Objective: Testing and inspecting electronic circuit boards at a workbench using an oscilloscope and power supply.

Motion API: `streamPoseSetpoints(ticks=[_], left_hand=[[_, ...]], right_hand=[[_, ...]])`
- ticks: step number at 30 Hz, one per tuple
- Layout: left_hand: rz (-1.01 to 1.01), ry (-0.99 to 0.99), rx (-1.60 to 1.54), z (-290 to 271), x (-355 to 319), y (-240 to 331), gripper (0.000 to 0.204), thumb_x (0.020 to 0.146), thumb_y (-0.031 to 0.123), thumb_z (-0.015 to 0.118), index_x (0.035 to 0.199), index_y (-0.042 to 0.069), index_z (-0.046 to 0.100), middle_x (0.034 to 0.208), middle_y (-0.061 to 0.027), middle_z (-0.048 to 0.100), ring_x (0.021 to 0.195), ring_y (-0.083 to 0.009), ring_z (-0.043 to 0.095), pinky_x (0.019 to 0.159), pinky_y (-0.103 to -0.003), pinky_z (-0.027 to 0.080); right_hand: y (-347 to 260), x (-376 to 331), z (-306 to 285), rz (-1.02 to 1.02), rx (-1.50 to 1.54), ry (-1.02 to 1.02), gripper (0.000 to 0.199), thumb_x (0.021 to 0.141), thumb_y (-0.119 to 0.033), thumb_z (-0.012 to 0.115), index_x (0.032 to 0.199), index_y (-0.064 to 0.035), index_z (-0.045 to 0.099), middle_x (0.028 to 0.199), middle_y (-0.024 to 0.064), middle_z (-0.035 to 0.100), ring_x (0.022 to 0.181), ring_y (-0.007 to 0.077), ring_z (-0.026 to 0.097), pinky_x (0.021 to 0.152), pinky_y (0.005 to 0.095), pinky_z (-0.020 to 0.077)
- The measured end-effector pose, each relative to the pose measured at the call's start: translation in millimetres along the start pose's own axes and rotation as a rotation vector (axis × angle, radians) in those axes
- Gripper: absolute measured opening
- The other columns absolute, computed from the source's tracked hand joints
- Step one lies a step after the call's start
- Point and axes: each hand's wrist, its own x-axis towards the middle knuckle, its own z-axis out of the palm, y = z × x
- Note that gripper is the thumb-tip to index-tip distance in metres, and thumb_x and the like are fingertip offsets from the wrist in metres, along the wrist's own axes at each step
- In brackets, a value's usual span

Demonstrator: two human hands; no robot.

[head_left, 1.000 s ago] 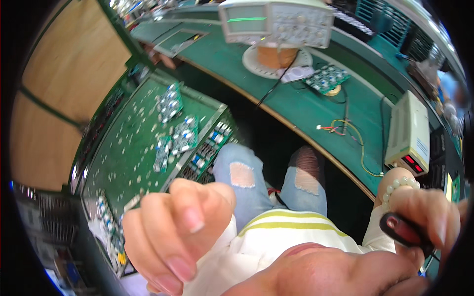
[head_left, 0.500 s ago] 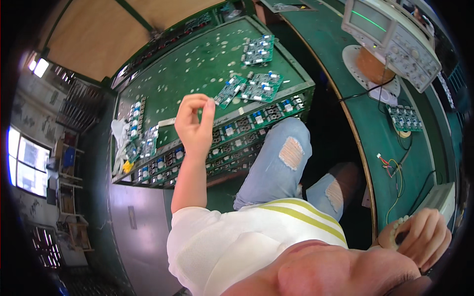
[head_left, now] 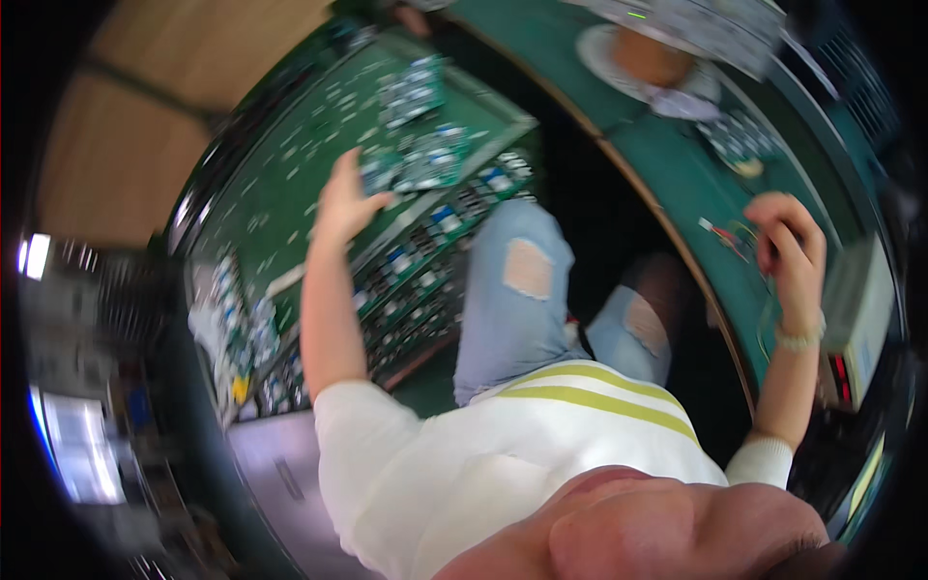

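Observation:
My left hand (head_left: 340, 201) is over the green-topped rack on the left, thumb spread away from the fingers. Just right of it lies a small green circuit board (head_left: 381, 171). I cannot tell whether the fingers touch it. Against that board sits a larger circuit board (head_left: 432, 158), with another circuit board (head_left: 413, 92) behind. My right hand (head_left: 793, 242) is raised above the bench on the right, fingers loosely bent and apart, with nothing visible in them. Thin red and yellow wires (head_left: 732, 240) lie left of it, blurred.
An oscilloscope (head_left: 706, 29) stands at the far right on a round base, with a circuit board (head_left: 737, 143) nearer. A box with a red display (head_left: 865, 324) is right of my right forearm. More boards (head_left: 230, 300) lie at the rack's left. A dark gap separates rack and bench.
My right hand has risen from the lower right corner to above the bench. My left hand has opened from a pinch. The whole view has shifted and blurred.

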Motion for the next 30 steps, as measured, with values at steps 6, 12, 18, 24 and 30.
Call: streamPoseSetpoints(ticks=[6, 12, 18, 24, 30], left_hand=[[0.019, 0.707, -0.381, -18, 3, 17, 0.078, 0.08, 0.005, 0.075, 0.142, 0.001, 0.028, 0.122, -0.0195, 0.053, 0.107, -0.0232, 0.056, 0.086, -0.035, 0.051], [0.401, -0.217, -1.451, 26, -3, 171, 0.058, 0.089, 0.014, 0.061, 0.139, 0.006, 0.032, 0.121, -0.0214, 0.054, 0.1, -0.0284, 0.061, 0.08, -0.043, 0.055], [0.246, -1.196, -1.818, 147, 16, 276, 0.045, 0.092, 0.02, 0.056, 0.132, 0.004, 0.042, 0.12, -0.0228, 0.058, 0.098, -0.0302, 0.062, 0.081, -0.043, 0.052], [-0.032, -1.586, -1.971, 224, 27, 333, 0.048, 0.1, 0.038, 0.041, 0.128, 0.001, 0.05, 0.117, -0.0199, 0.059, 0.084, -0.0261, 0.058, 0.071, -0.036, 0.049], [0.259, -1.095, -1.677, 243, 10, 364, 0.064, 0.088, 0.003, 0.064, 0.143, 0.002, 0.031, 0.115, -0.0125, 0.055, 0.089, -0.0149, 0.058, 0.074, -0.028, 0.053]], right_hand=[[61, 9, -36, 0.034, -0.37, 0.173, 0.017, 0.092, -0.003, 0.05, 0.1, -0.0029, 0.065, 0.082, 0.0011, 0.064, 0.051, 0.0041, 0.046, 0.046, 0.0209, 0.0349], [77, 10, -35, -0.003, -0.682, -0.095, 0.031, 0.075, -0.015, 0.077, 0.103, -0.0059, 0.069, 0.087, 0.0072, 0.066, 0.069, 0.0176, 0.058, 0.066, 0.0274, 0.0482], [113, 25, -30, -0.151, -0.665, -0.183, 0.024, 0.076, -0.014, 0.076, 0.098, -0.006, 0.071, 0.085, 0.0085, 0.07, 0.077, 0.0241, 0.064, 0.075, 0.0329, 0.0517], [126, 20, -42, 0.092, -0.116, 0.321, 0.014, 0.09, -0.012, 0.065, 0.099, -0.0013, 0.069, 0.081, 0.0007, 0.065, 0.074, 0.0058, 0.059, 0.063, 0.0227, 0.0508], [132, 13, -43, -0.065, -0.188, 0.549, 0.013, 0.087, -0.011, 0.069, 0.097, -0.0028, 0.07, 0.084, 0.001, 0.06, 0.067, 0.0055, 0.055, 0.06, 0.0217, 0.049]])
